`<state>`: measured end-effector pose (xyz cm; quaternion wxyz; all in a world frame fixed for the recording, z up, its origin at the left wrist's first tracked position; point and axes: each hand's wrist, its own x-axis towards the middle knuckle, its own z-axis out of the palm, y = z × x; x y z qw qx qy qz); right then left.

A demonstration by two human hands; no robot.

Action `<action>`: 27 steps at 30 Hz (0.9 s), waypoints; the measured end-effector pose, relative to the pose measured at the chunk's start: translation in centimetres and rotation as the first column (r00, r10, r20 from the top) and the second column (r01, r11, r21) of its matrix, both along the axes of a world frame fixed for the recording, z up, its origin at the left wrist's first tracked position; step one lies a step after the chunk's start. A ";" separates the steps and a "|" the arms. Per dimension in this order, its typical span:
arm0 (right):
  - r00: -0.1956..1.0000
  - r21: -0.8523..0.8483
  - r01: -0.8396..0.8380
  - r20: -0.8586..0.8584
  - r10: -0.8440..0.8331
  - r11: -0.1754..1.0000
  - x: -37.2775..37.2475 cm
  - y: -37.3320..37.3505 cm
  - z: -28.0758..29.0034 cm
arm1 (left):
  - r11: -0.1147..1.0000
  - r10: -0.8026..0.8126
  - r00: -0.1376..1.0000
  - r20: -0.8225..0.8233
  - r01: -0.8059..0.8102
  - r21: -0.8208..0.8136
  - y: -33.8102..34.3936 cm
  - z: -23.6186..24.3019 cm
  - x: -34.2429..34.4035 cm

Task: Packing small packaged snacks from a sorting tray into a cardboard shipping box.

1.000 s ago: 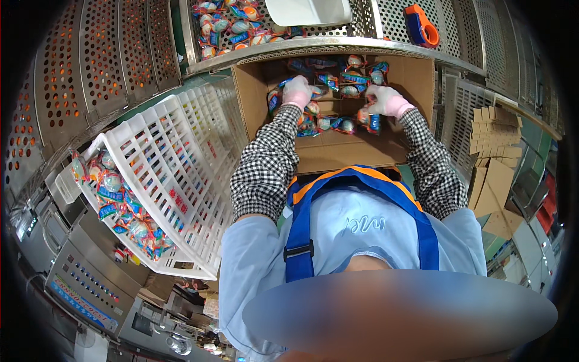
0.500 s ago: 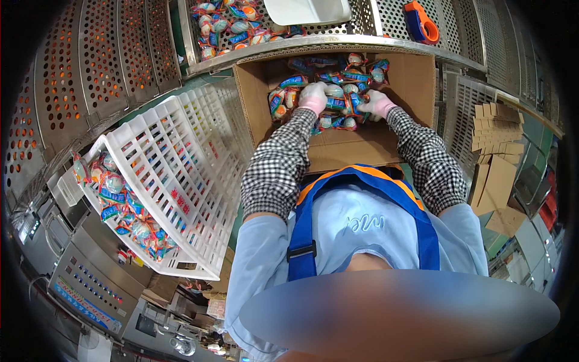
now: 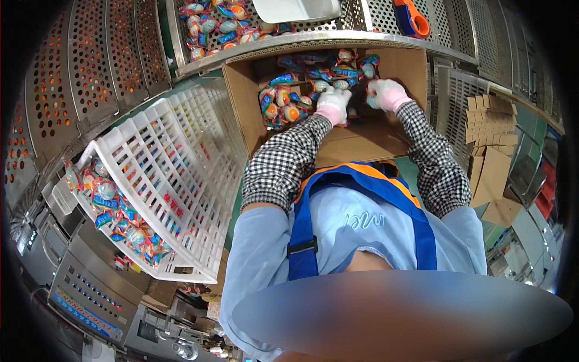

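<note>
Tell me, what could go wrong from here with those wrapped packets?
The packets in the carton lie at different angles, so some might slide toward its barer near side. The left hand and right hand are close together, so one could nudge packets aside. More packets heaped at the white crate's rim might spill if bumped.

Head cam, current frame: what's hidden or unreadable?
Head view, all lines:
What the left hand holds, if anything: hidden under the hand itself.
Right hand grip: its fingers curl away, mostly covered by the hand.
Count of wrapped pieces in the white crate: they overlap, and its wall blocks some.
White tray: cut by the top edge.
Lower centre: masked by a blurred oval.
</note>
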<state>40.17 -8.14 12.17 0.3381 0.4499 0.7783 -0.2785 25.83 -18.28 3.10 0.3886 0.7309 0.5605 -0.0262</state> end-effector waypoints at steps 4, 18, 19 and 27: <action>0.885 -0.306 -0.313 0.250 0.393 0.899 0.0 -2.6 -1.8 | 0.973 -0.171 0.973 0.158 0.142 0.179 0.6 -1.1 1.8; 0.965 -0.019 0.219 0.150 -0.214 0.975 1.6 -1.6 -4.2 | 0.921 -0.317 0.946 0.071 0.290 0.261 0.3 -2.3 -0.7; 0.968 -0.020 0.211 0.145 -0.206 0.977 1.4 -1.7 -4.4 | 0.920 -0.321 0.946 0.053 0.298 0.255 0.0 -2.9 -1.9; 0.976 -0.091 -0.188 -0.130 0.175 0.978 0.2 -4.7 -8.0 | 0.982 -0.090 0.947 -0.307 0.032 -0.187 0.1 4.8 -6.1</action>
